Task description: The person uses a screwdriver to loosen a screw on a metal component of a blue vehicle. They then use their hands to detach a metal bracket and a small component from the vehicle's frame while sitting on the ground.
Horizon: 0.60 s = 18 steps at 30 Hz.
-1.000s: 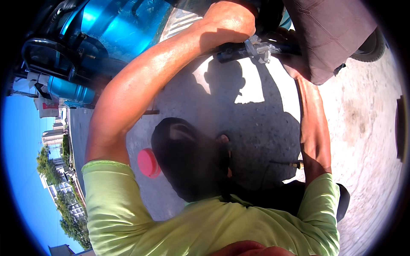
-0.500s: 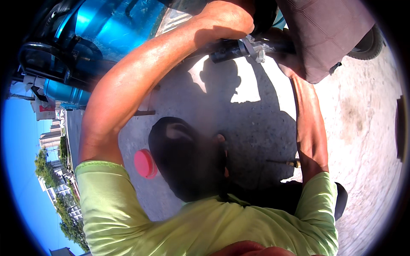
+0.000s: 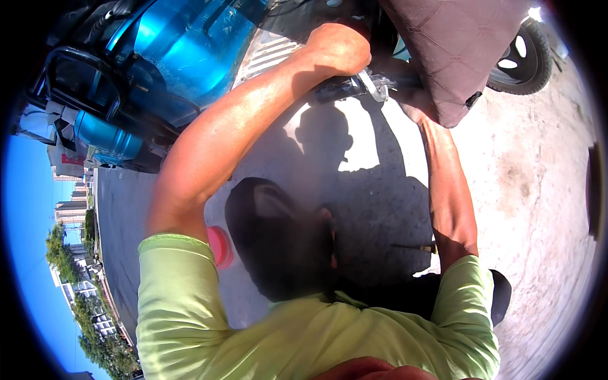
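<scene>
My left hand is curled closed at the underside of a vehicle, just above a silver metal bracket; what it grips is hidden. The bracket sits by a dark tube, with crumpled clear material beside it. My right hand reaches in under a brown quilted cover, close to the bracket; its fingers are mostly hidden.
A glossy blue vehicle body with black bars is at upper left, a wheel at upper right. On the concrete ground lie a red lid and a thin tool. Road, trees and buildings show at left.
My left hand and arm have moved down and right in the picture, and the view has shifted slightly. More of the wheel shows; the quilted cover appears further left.
</scene>
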{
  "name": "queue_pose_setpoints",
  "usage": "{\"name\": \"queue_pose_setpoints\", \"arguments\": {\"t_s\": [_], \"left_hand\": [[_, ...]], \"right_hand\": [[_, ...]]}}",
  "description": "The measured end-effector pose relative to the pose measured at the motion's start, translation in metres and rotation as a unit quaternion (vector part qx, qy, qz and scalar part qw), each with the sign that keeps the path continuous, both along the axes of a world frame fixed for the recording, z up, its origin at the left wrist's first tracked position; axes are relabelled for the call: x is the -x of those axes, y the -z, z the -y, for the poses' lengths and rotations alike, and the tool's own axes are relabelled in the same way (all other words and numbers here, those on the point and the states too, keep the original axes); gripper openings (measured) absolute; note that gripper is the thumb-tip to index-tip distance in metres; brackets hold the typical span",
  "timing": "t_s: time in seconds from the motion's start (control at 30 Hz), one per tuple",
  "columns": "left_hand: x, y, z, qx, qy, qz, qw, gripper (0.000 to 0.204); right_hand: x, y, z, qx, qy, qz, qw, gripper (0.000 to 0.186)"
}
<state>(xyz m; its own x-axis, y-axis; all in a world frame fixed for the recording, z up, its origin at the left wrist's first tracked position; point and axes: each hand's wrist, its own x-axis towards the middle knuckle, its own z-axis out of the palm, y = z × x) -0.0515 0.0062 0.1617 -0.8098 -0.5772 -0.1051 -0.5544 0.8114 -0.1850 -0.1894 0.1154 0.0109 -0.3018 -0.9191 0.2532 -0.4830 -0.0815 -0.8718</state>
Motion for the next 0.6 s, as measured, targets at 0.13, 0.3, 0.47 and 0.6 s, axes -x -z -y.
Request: {"name": "queue_pose_setpoints", "arguments": {"t_s": [0.13,0.3,0.47,0.6], "left_hand": [[-0.008,-0.008,-0.021,-0.057,-0.117,-0.115,0.985,0.033],[-0.006,-0.015,-0.026,-0.003,-0.108,-0.057,0.993,0.030],[-0.006,-0.018,0.012,0.024,-0.027,0.045,0.998,0.032],[0.005,-0.029,0.011,0.041,0.014,0.123,0.991,0.026]], "right_hand": [[-0.010,-0.016,-0.009,-0.012,0.073,-0.049,0.996,0.050],[-0.011,-0.008,-0.006,-0.005,0.045,-0.001,0.999,0.052],[-0.009,-0.007,-0.005,-0.006,0.021,0.032,0.999,0.055],[-0.008,-0.004,-0.005,-0.009,0.007,0.053,0.999,0.057]]}}
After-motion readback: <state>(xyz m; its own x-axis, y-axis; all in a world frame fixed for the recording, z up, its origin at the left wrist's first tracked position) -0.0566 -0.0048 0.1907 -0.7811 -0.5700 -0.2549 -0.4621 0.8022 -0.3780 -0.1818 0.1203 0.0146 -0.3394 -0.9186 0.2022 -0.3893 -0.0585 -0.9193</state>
